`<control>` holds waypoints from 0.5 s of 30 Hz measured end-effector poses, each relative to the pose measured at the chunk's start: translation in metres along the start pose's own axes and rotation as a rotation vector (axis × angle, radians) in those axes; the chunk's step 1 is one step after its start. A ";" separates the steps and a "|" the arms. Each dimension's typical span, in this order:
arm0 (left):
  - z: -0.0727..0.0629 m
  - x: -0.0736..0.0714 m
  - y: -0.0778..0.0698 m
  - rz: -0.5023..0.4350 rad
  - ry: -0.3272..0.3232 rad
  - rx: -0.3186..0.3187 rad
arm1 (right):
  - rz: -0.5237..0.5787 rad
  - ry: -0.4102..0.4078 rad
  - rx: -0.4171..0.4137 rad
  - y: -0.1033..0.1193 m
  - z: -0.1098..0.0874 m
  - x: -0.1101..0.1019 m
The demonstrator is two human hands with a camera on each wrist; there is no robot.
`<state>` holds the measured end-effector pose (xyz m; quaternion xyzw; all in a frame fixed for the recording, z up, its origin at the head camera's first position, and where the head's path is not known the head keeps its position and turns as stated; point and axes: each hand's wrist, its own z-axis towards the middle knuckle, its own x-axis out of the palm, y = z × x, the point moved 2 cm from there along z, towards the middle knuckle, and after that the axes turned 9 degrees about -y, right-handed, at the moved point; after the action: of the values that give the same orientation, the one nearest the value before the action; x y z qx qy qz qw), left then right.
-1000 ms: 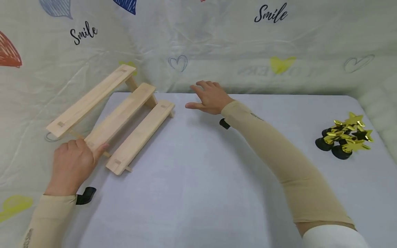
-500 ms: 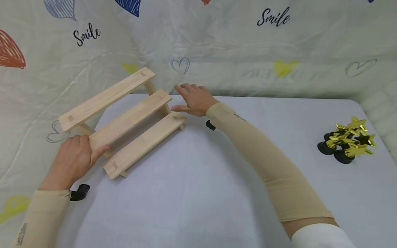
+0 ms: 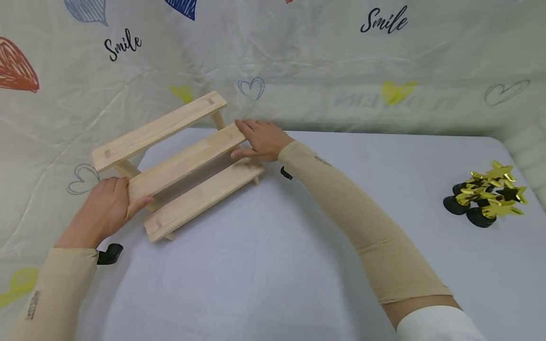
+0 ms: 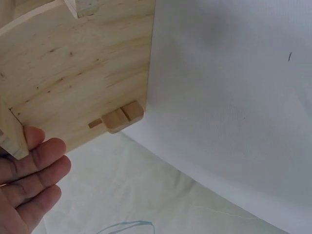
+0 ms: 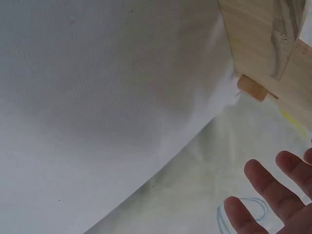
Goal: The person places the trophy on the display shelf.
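A three-tier wooden step shelf (image 3: pixel 187 162) stands at an angle on the left of the white table. Its boards rise like stairs toward the back. My left hand (image 3: pixel 104 207) grips the left end of the middle board, thumb along the front; in the left wrist view its fingers (image 4: pixel 46 168) wrap past a wooden edge. At the other end of that board, my right hand (image 3: pixel 265 141) has its fingertips right at the corner and its thumb lower in front. Seen from the right wrist, the fingers (image 5: pixel 275 190) are spread and nearly straight beside the wooden side panel (image 5: pixel 253 39).
On the right of the white table (image 3: pixel 307 265) sits a cluster of gold star ornaments (image 3: pixel 496 192) with black round bases (image 3: pixel 480 217). A pale printed cloth (image 3: pixel 307 61) hangs behind the table and shows at its left side.
The shelf has turned, its right end swinging toward the back and right. My right hand has come left to the middle board's end, while my left hand keeps its grip.
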<state>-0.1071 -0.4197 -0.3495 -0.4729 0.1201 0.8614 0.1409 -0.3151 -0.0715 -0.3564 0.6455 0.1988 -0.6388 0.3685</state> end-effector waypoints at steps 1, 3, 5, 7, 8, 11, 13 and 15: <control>0.001 0.000 0.001 -0.006 0.005 -0.001 | -0.005 -0.003 0.003 0.000 0.000 0.000; 0.003 0.001 0.003 -0.017 0.018 -0.008 | -0.019 -0.013 0.001 -0.001 0.002 -0.001; 0.004 0.002 0.006 -0.022 0.040 -0.019 | -0.033 -0.020 -0.005 0.000 0.004 -0.003; 0.006 0.003 0.008 -0.031 0.057 -0.028 | -0.049 -0.027 -0.008 0.001 0.006 -0.004; 0.007 0.003 0.009 -0.033 0.069 -0.034 | -0.061 -0.032 -0.009 0.002 0.007 -0.005; 0.009 0.003 0.012 -0.042 0.088 -0.039 | -0.085 -0.033 -0.018 0.006 0.010 -0.006; 0.011 0.004 0.013 -0.049 0.099 -0.041 | -0.105 -0.035 -0.027 0.008 0.011 -0.006; 0.012 0.004 0.014 -0.053 0.102 -0.034 | -0.134 -0.048 -0.039 0.011 0.012 -0.006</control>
<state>-0.1237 -0.4283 -0.3459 -0.5215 0.0996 0.8341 0.1494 -0.3158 -0.0862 -0.3465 0.6082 0.2449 -0.6731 0.3421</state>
